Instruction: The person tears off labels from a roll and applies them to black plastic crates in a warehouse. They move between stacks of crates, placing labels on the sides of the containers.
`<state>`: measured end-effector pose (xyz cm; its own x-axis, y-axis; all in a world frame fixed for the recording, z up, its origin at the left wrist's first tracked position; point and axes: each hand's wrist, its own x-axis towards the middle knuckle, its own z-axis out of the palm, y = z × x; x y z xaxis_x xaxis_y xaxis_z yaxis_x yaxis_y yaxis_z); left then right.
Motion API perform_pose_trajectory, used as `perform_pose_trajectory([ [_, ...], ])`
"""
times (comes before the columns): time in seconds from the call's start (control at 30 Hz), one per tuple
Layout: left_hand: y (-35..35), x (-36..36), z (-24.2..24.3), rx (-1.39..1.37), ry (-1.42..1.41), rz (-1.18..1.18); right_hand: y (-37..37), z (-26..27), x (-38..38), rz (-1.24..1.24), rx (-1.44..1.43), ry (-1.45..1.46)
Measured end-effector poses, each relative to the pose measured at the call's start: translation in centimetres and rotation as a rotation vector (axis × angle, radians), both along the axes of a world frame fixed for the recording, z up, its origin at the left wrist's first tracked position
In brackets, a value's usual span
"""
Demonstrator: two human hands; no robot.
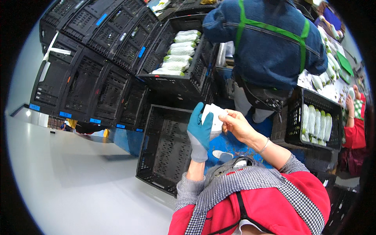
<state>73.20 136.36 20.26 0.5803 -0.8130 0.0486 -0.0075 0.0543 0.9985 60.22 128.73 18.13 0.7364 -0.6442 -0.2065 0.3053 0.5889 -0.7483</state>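
My left hand, in a teal and grey glove, grips a small stack of white paper slips or labels between thumb and fingers. My bare right hand pinches the right edge of the same slips. Some small marks show on the top one. Just left of my gloved hand, and lower, an open black plastic crate shows its bare slatted bottom. Beyond my hands, another black crate holds a row of green produce in white foam net sleeves.
Stacked black crates with blue tags stand at the left. A co-worker in a denim jacket stands ahead, beside a table of sleeved produce. A crate of sleeved produce is at the right; another person in red sleeves works beyond it.
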Motion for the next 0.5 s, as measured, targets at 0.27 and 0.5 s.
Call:
perform_pose_trajectory([
  [0.27,3.3,9.1,1.4,-0.128,0.155,0.221,-1.2,1.3,11.9,0.137,-0.045,-0.054],
  [0.5,5.0,17.6,2.9,-0.082,0.006,0.46,-3.7,-1.0,21.4,0.126,-0.207,0.124],
])
